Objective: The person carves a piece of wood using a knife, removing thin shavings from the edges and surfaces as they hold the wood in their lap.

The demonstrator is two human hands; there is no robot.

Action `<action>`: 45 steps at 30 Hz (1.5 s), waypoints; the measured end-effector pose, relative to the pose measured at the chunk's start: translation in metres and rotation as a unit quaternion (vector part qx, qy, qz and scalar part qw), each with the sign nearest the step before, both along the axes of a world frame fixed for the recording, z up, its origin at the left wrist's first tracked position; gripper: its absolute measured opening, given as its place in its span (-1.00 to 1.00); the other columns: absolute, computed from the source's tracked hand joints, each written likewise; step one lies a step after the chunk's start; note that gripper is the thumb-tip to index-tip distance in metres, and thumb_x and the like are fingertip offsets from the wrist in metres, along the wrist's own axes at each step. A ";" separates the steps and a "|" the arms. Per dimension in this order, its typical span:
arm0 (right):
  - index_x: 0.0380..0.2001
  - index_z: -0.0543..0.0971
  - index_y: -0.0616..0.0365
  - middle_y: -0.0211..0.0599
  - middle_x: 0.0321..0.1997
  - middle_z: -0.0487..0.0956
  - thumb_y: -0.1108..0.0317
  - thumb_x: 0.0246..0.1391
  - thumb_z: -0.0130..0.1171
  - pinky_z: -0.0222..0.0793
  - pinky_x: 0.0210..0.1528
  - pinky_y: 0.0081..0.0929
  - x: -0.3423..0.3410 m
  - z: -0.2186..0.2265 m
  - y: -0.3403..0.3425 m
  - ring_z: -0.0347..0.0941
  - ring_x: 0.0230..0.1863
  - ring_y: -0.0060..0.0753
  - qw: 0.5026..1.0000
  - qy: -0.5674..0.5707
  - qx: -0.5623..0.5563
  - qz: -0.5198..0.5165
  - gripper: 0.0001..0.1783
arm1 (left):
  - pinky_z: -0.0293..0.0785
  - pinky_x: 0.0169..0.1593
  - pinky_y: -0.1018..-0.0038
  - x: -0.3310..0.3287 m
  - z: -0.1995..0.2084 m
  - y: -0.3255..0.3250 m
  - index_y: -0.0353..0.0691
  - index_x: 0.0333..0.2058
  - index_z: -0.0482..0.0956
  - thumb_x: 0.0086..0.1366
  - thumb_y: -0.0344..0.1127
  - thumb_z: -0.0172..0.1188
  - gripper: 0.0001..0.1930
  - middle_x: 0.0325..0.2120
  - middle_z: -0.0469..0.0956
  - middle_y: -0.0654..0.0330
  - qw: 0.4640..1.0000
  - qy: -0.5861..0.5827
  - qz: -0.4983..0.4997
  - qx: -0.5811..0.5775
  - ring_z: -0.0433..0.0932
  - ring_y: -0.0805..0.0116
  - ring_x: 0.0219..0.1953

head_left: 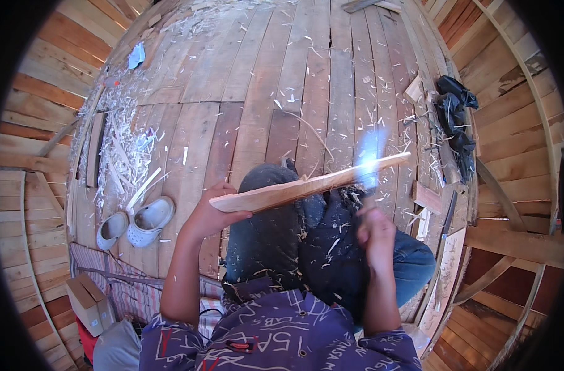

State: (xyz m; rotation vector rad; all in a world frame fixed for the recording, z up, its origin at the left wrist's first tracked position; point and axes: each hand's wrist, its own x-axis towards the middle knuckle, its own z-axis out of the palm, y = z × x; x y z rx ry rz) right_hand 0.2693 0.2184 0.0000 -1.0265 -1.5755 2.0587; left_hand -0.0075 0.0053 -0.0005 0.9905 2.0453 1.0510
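A long, pale wooden piece [282, 191] slants over my lap, its broad end at the left and its thin end up at the right. My left hand [221, 205] is closed around the broad end, thumb on the near side. My right hand [377, 230] is a fist in front of my right knee, gripping a knife whose broad blade [371, 157] is smeared by motion and shines blue-white. That blade crosses the wood near its thin end; whether it touches cannot be told. The knife's handle is mostly hidden in the fist. Wood shavings speckle my dark trousers [263, 238].
Shavings litter the plank floor [226, 80], heaped at the left [124, 145]. Grey clogs [151, 222] stand at the left beside a striped cloth [133, 284] and a cardboard box [89, 303]. At right lie black plastic [458, 123], wood offcuts [427, 196] and a long dark tool [449, 215].
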 end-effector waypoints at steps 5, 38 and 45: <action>-0.32 0.54 0.26 -0.56 -0.70 0.34 0.24 0.28 0.00 0.07 -0.66 -0.68 0.003 0.009 -0.001 0.19 -0.69 -0.76 0.996 0.011 -0.043 -0.076 -0.72 | 0.42 -0.23 0.46 0.000 0.000 -0.004 -0.30 -0.44 0.56 -0.12 -0.29 0.52 -0.67 -0.46 0.48 0.19 1.000 0.017 -0.004 0.003 0.49 0.33 -0.33; -0.26 0.53 0.22 -0.57 -0.70 0.31 0.15 0.31 -0.07 0.02 -0.68 -0.69 0.022 -0.005 0.004 0.14 -0.73 -0.75 0.966 0.097 -0.079 -0.225 -0.66 | 0.38 -0.21 0.43 0.003 0.004 0.003 -0.32 -0.45 0.60 -0.16 -0.32 0.51 -0.69 -0.44 0.45 0.15 0.998 0.047 -0.022 -0.025 0.45 0.28 -0.32; -0.23 0.56 0.24 -0.59 -0.71 0.31 0.21 0.29 -0.05 -0.07 -0.66 -0.72 0.045 0.003 0.023 0.12 -0.70 -0.79 0.994 -0.033 0.021 -0.103 -0.68 | 0.39 -0.15 0.44 0.013 -0.003 -0.004 -0.32 -0.36 0.62 -0.12 -0.38 0.49 -0.69 -0.35 0.49 0.14 0.999 -0.041 0.026 -0.008 0.48 0.29 -0.27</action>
